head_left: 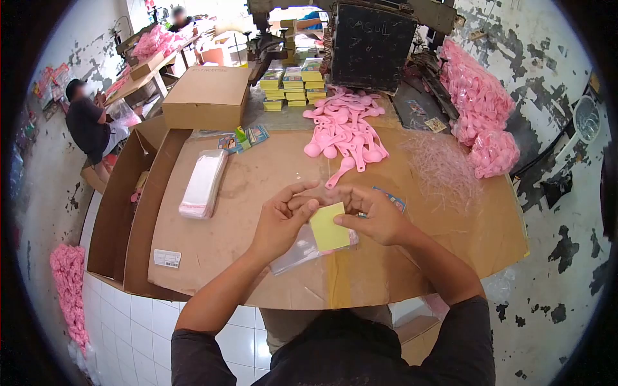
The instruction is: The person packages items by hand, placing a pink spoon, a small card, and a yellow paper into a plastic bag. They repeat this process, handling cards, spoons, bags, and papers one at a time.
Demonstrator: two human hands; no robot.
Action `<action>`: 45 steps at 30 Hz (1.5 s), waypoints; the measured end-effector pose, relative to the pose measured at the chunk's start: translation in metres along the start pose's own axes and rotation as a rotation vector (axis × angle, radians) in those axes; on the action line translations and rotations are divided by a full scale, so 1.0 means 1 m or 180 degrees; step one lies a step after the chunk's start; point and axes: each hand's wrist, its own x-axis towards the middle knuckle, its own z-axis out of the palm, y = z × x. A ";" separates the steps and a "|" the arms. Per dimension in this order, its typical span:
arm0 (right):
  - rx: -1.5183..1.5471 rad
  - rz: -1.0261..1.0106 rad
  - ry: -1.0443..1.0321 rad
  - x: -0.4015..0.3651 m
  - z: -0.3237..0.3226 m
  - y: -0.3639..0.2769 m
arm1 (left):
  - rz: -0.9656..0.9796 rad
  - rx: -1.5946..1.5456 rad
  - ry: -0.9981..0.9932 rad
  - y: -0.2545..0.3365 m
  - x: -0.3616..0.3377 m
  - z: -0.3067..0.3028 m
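Observation:
A pale yellow card (330, 227) is held over the cardboard tabletop in front of me. My right hand (376, 215) pinches it, thumb lying across its right side and fingers behind. Curled at the card's upper left corner, my left hand (283, 219) has its thumb tip pressed to the edge. Beneath the card and my left wrist, a clear plastic bag (293, 255) lies slanting on the table. Just past my right fingers is a blue printed card (390, 198), partly covered. A pile of pink plastic scoops (347, 132) spreads beyond my hands.
A stack of clear bags (203, 184) lies left, near printed cards (244, 138). Yellow card stacks (293, 85) and a closed carton (207, 93) stand behind. Bagged pink scoops (473, 90) and plastic shreds (443, 166) are right. An open box (119, 212) adjoins the table. People work at back left.

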 end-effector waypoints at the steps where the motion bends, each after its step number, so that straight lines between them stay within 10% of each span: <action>1: -0.0033 0.0055 -0.0012 0.000 -0.003 0.000 | -0.0059 -0.0033 -0.0031 0.002 0.001 0.001; 45: -0.0606 -0.0088 0.0407 -0.011 -0.031 0.005 | -0.0529 0.0044 0.0050 -0.007 0.001 -0.008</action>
